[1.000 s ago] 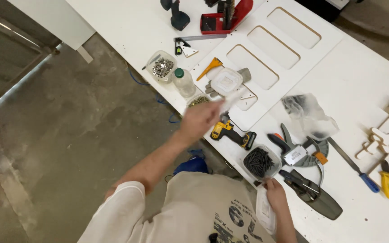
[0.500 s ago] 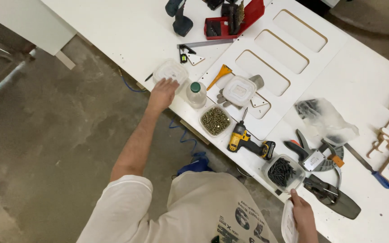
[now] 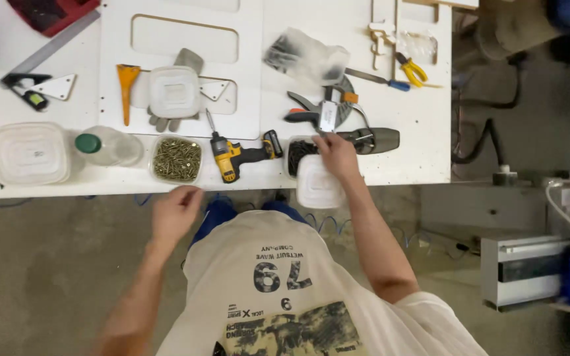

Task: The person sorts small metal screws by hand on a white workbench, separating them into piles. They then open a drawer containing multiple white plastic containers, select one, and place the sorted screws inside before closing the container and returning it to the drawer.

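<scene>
At the left, a lidded tub (image 3: 29,153) and a capped bottle (image 3: 107,146) rest on the white counter (image 3: 404,151). The left hand (image 3: 175,212) hangs just off the counter's edge, grip loosely curled and empty, below an open tub of brass screws (image 3: 177,159). Past the yellow drill (image 3: 240,154), the right hand (image 3: 336,157) presses a white lid (image 3: 316,186) at the tub of dark screws (image 3: 298,153), fingers together.

Along the table (image 3: 390,79) edge, from frame left to right: a lidded tub (image 3: 29,153), a bottle (image 3: 108,146) lying on its side, a tub of screws (image 3: 176,158), a cordless drill (image 3: 242,153), a tub of dark screws (image 3: 300,153). A lid (image 3: 316,186) lies below the latter, under the right hand (image 3: 339,157). Pliers (image 3: 410,68) lie upper right.
</scene>
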